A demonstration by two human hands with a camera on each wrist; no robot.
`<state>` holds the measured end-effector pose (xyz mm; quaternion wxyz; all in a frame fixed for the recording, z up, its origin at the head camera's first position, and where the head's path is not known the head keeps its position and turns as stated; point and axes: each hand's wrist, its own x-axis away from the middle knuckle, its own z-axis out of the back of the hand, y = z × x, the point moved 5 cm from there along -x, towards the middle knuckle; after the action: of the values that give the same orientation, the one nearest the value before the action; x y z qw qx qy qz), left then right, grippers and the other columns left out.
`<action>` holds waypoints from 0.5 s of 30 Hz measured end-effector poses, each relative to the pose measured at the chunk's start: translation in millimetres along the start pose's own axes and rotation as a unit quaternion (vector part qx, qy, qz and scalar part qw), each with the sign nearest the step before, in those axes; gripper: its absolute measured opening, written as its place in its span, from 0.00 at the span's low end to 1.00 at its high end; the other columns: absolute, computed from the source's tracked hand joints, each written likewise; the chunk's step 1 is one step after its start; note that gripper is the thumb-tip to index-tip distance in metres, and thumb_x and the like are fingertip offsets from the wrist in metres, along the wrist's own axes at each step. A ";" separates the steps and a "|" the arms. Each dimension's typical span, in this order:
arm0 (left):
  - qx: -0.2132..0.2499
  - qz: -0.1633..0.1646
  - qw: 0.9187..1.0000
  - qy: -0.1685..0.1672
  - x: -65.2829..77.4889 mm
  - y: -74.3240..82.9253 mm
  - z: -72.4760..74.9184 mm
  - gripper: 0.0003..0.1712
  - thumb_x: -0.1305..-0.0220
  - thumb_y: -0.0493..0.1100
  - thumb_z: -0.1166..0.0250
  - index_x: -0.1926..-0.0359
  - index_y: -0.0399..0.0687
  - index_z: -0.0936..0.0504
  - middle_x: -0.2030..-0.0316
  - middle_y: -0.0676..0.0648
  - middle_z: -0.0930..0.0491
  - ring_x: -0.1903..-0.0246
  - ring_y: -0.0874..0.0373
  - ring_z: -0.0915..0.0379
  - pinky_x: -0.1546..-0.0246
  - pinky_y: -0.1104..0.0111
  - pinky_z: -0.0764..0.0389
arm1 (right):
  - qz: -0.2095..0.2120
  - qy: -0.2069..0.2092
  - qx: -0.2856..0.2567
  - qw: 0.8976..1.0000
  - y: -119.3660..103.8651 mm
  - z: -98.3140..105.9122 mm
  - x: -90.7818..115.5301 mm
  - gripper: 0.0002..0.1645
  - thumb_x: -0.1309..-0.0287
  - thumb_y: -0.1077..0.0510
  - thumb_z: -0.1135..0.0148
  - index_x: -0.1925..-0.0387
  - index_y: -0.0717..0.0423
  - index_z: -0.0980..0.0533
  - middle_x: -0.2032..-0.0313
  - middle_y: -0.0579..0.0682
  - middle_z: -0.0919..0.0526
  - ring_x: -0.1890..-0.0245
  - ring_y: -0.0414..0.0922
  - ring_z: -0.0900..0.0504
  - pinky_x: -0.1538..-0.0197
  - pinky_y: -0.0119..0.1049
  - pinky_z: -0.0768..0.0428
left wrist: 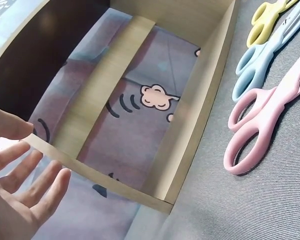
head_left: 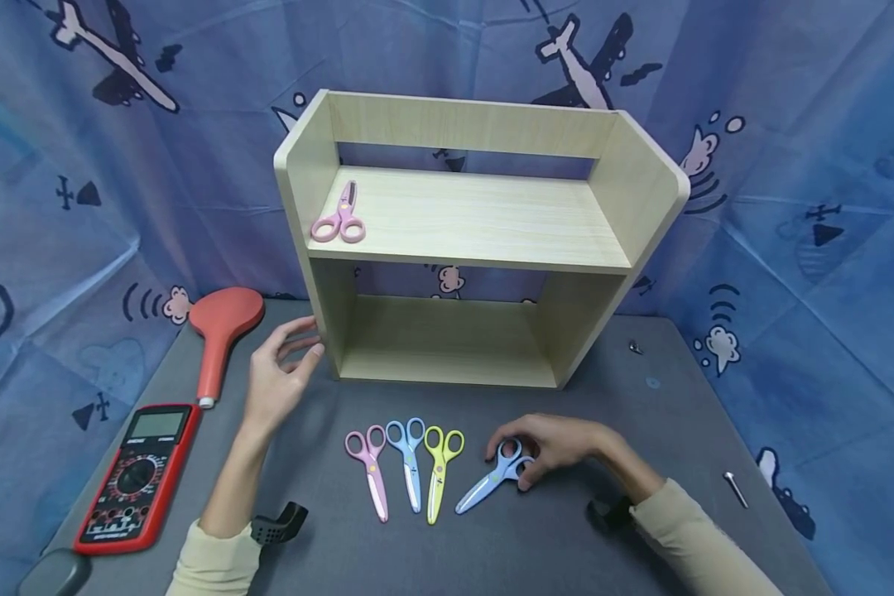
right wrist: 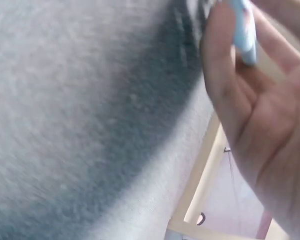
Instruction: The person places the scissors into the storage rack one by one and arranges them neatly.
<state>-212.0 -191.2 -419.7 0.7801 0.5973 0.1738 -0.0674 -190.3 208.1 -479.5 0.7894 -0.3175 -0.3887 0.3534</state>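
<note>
My right hand (head_left: 559, 443) pinches a pair of blue scissors (head_left: 495, 478) by the handles, blades pointing left and toward me. The right wrist view shows only a blurred part of the blue handle (right wrist: 246, 37) between thumb and fingers. My left hand (head_left: 279, 377) is beside the left panel of a light wooden shelf (head_left: 447, 339), fingers loosely bent and holding nothing; I cannot tell whether they touch it. In a row on the table lie pink scissors (head_left: 372, 472), light blue scissors (head_left: 408, 462) and yellow scissors (head_left: 439, 472). Another pink pair of scissors (head_left: 343, 217) lies on the upper board, at its left end.
At the left are a red paddle-shaped thing (head_left: 219, 339), a red multimeter (head_left: 140, 478) and a dark rounded object (head_left: 54, 573). A small metal piece (head_left: 636, 347) and a bolt-like piece (head_left: 735, 490) lie at the right. A patterned blue curtain (head_left: 827, 207) hangs behind the grey table (head_left: 328, 555).
</note>
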 end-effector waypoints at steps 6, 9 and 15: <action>0.001 -0.005 1.000 0.000 -0.8 -0.8 -0.2 0.25 0.24 0.34 0.33 0.29 0.40 0.20 0.33 0.35 0.19 0.40 0.50 0.16 0.54 0.81 0.16 | 0.000 -0.105 -0.100 0.989 -1.1 -0.6 14.0 0.38 0.40 0.65 0.22 0.29 0.56 0.24 0.50 0.49 0.22 0.65 0.30 0.21 0.62 0.21 0.22; -0.001 -0.006 1.000 0.000 -0.7 -0.6 -0.2 0.25 0.24 0.34 0.33 0.30 0.40 0.20 0.33 0.35 0.19 0.41 0.54 0.16 0.53 0.81 0.16 | 0.011 -0.102 -0.101 0.990 -12.9 3.5 20.7 0.38 0.40 0.63 0.21 0.29 0.60 0.24 0.50 0.52 0.20 0.65 0.29 0.20 0.62 0.21 0.21; 0.000 -0.005 1.000 0.000 0.0 0.3 -0.9 0.25 0.24 0.34 0.33 0.29 0.39 0.20 0.33 0.35 0.19 0.39 0.43 0.17 0.53 0.81 0.16 | 0.042 -0.007 -0.099 0.994 -60.0 26.3 36.2 0.38 0.42 0.62 0.18 0.32 0.66 0.23 0.54 0.55 0.17 0.66 0.34 0.13 0.60 0.29 0.11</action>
<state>-212.1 -190.3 -419.6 0.7799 0.5961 0.1770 -0.0715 -177.5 210.3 -405.9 0.7359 -0.4077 -0.4136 0.3481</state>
